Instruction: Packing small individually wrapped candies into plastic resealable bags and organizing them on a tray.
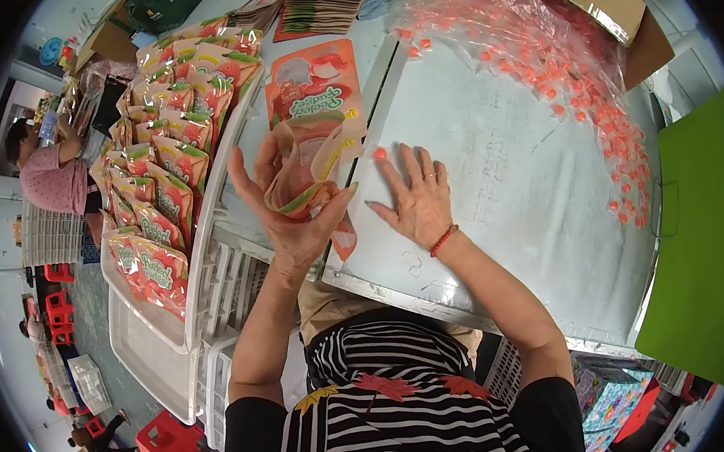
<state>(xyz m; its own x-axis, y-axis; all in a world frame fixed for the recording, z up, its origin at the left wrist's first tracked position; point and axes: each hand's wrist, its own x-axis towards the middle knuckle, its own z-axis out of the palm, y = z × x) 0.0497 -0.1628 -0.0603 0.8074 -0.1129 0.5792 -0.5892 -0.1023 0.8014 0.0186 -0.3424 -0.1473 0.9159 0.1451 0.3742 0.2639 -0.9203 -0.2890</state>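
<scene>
My left hand (pixel 291 221) grips an opened pink and red pouch (pixel 303 167), its mouth spread wide and facing up. My right hand (pixel 421 201) rests on the pale metal tabletop (pixel 500 177) with its fingers stretched out. At the tip of its index finger lies a small wrapped red candy (pixel 380 153); the hand does not grip it. Another pouch (pixel 313 80) lies flat just beyond the one I hold. What is inside the held pouch I cannot make out.
A heap of wrapped red candies (pixel 548 79) under clear plastic spreads along the far right. To the left, a white tray (pixel 219 174) carries rows of filled pouches (pixel 165 162). Stacked flat pouches (pixel 321 0) lie at the back. A green panel (pixel 706 233) stands right; a person (pixel 55 171) works far left.
</scene>
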